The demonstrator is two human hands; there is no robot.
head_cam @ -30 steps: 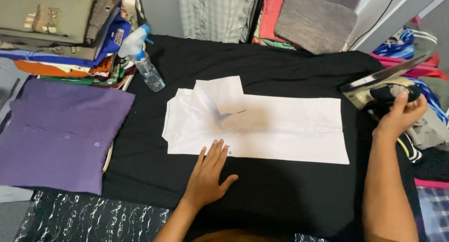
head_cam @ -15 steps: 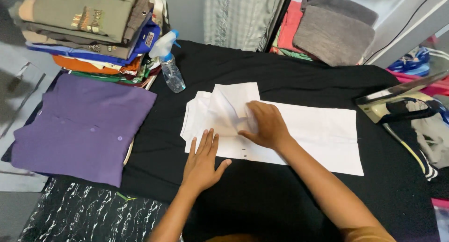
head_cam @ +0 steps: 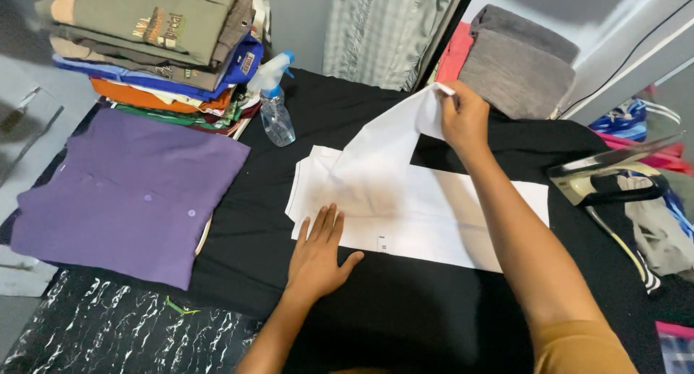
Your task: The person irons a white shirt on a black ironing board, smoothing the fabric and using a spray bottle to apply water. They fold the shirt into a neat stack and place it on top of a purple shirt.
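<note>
Your left hand point(head_cam: 318, 255) lies flat with fingers spread, pressing the near edge of the white shirt point(head_cam: 405, 215) onto the black cloth point(head_cam: 405, 316) that covers the desk. Your right hand point(head_cam: 463, 117) pinches a corner of that shirt and holds it lifted above the rest. A folded purple shirt point(head_cam: 130, 193) lies to the left, a spray bottle point(head_cam: 275, 103) stands behind it, and an iron point(head_cam: 614, 175) rests at the right.

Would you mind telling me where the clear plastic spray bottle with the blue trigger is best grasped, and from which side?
Grip the clear plastic spray bottle around its narrow neck just under the blue trigger, coming from the right. It stands upright, with the stack of folded clothes crowding its left side; the black cloth to its right lies open.
</note>
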